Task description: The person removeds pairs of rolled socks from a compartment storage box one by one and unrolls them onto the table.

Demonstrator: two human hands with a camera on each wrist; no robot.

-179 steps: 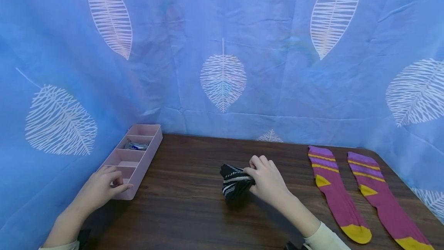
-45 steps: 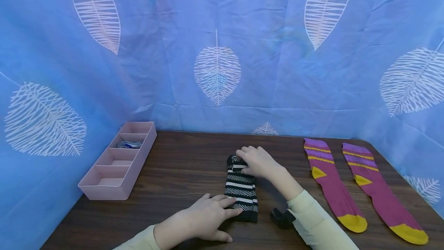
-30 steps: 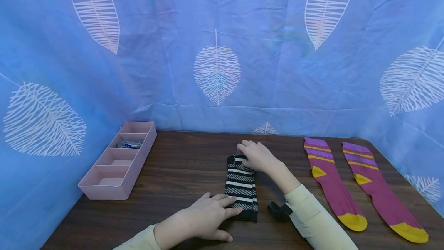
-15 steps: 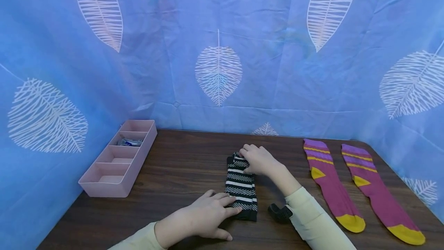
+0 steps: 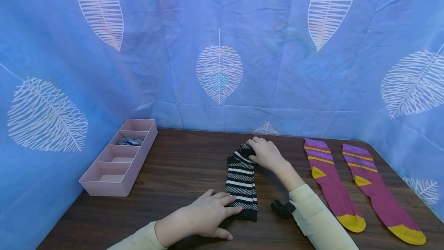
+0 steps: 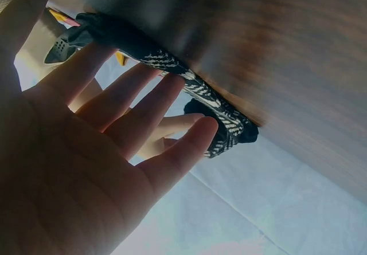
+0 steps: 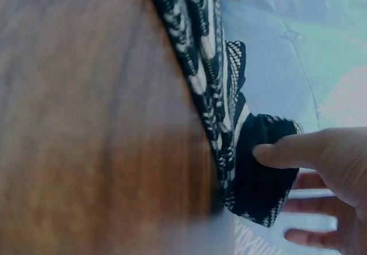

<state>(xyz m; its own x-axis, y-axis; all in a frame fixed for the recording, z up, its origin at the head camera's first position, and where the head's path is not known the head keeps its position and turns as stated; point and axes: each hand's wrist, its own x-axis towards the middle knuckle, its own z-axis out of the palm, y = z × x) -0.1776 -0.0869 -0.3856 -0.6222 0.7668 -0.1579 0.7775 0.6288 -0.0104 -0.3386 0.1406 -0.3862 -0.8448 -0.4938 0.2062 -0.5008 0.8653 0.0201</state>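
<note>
A black sock (image 5: 240, 182) with white stripes lies lengthwise on the table, and the right wrist view shows its fabric in layers. My left hand (image 5: 204, 216) rests with straight, spread fingers at the near, cuff end of it. At the far end my right hand (image 5: 266, 153) pinches the black toe part (image 7: 266, 169) between thumb and fingers. That part stands raised from the table in the right wrist view. In the left wrist view my left fingers (image 6: 143, 117) reach along the edge of the striped sock (image 6: 200, 91).
Two maroon socks (image 5: 338, 188) with yellow heels and toes and purple cuffs lie side by side at the right. A pink box (image 5: 140, 165) with several compartments stands at the left, a small clear packet (image 5: 131, 142) inside. Behind hangs a blue leaf-print cloth (image 5: 166, 68).
Earlier the right hand held the striped sock bunched up and the left hand was at the box. Now the sock lies flat, and its folded-over end has been drawn outward, away from me.
</note>
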